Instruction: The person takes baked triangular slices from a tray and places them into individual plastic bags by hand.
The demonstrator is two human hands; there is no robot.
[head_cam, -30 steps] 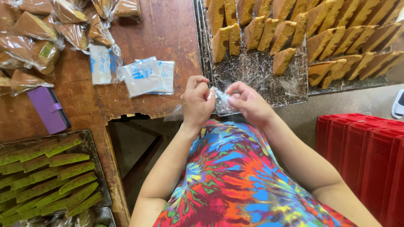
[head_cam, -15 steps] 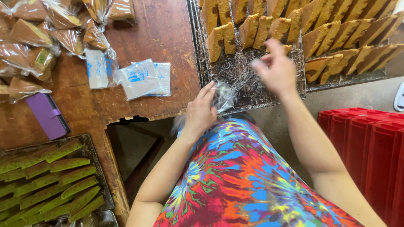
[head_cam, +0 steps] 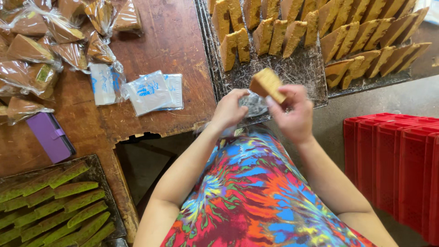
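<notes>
Cake wedge (head_cam: 267, 85) — golden-brown, crumbly, thick-cut — is pinched in the right hand (head_cam: 295, 114), lifted just above the near edge of the baking tray (head_cam: 274, 75). Left hand (head_cam: 228, 110) grips a clear plastic bag (head_cam: 254, 104), crumpled, mouth toward the wedge; wedge not yet inside. Progress, judged: many wrapped pieces (head_cam: 55, 36) lie heaped at the worktop's (head_cam: 173, 41) far left, yet rows of bare slices (head_cam: 356, 36) remain — well short of finished. Flat empty bags (head_cam: 148, 91) nearby.
</notes>
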